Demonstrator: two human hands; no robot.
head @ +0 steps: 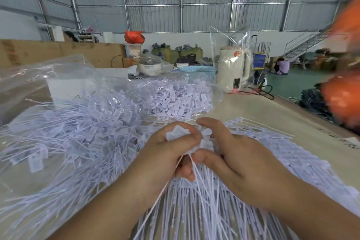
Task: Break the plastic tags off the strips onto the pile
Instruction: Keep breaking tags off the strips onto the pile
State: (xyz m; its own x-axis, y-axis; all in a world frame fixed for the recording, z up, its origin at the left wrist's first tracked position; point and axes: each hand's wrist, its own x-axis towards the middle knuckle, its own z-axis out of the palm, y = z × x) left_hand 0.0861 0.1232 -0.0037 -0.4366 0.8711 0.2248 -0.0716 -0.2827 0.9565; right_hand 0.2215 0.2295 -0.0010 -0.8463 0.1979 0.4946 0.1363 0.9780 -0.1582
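Left hand [167,154]: curled around a small bunch of white tags [178,132], thumb pressed over their heads, tails trailing down out of the fist.
Right hand [231,154]: thumb and forefinger pinched on the tag heads just right of the left hand's bunch, the two hands touching at the pinch.
Strips [204,204]: fanned out flat below and right of the hands, heads still joined in rows.
Pile [78,138]: loose tags heaped left of the hands, spilling from a clear plastic bag [58,76] behind it.
Step in hand: probably snapping a tag from its strip; exact break point hidden between the fingers.
Risk, tangling: long tails caught among neighbouring strips, likely to drag a whole row off when pulled toward the pile.
Risk, bad break: twist too far from the head, likely to leave a stub or tear the tail.
Risk, dropped bunch: left fist already full, so one more tag could slip out short of the pile, back onto the unbroken strips.
Risk, scatter: bare table [272,111] edge beyond the strips, right of the hands; flicked tags could slide off.
Kettle [232,68]: well behind the hands, no hazard.
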